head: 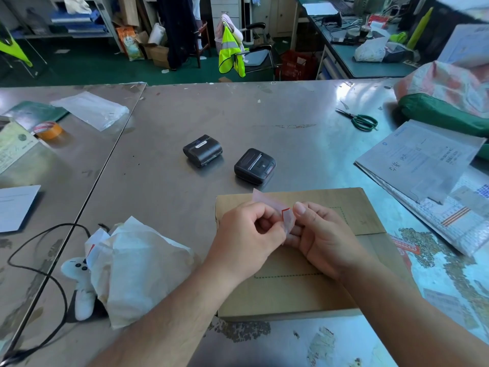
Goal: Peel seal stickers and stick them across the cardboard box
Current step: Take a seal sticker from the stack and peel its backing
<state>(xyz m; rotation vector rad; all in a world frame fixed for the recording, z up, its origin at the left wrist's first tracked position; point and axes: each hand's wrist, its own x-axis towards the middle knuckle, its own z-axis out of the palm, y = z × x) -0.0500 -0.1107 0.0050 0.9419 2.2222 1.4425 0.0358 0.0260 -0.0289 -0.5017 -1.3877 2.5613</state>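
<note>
A flat brown cardboard box (304,290) lies on the metal table in front of me, with a dashed rectangle printed on its top. Both hands hover just above it. My left hand (246,237) and my right hand (321,235) pinch a small seal sticker (287,217), pale and translucent with a red edge, between their fingertips. Its pale backing strip sticks up toward the box's far edge. The hands hide the middle of the box top.
Two black handheld printers (202,149) (254,166) sit beyond the box. Crumpled white paper (137,271), a white plush toy (80,284) and a black cable (47,282) lie at left. Green scissors (361,121) and stacked mailers (423,176) are at right; a tape roll (48,129) far left.
</note>
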